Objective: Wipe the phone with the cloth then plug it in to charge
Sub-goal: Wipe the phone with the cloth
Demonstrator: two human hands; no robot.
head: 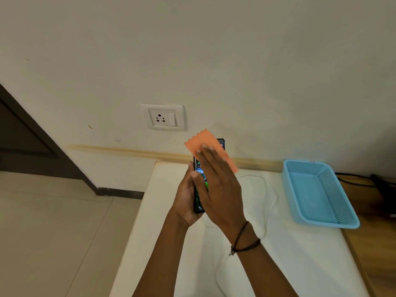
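A dark phone [198,185] with a lit screen stands upright above the white table, held from behind and below by my left hand [185,198]. My right hand [218,185] lies flat across the screen and presses an orange cloth [201,142] against the phone's upper part. Most of the screen is hidden under that hand and the cloth. A thin white charging cable [269,189] loops on the table just right of my hands. A white wall socket [164,117] with a switch sits on the wall above and left of the phone.
A light blue perforated plastic basket [321,194] stands on the white table [300,264] to the right. Dark cables [360,179] lie on a wooden surface at the far right. Tiled floor and a dark door frame [42,144] are on the left.
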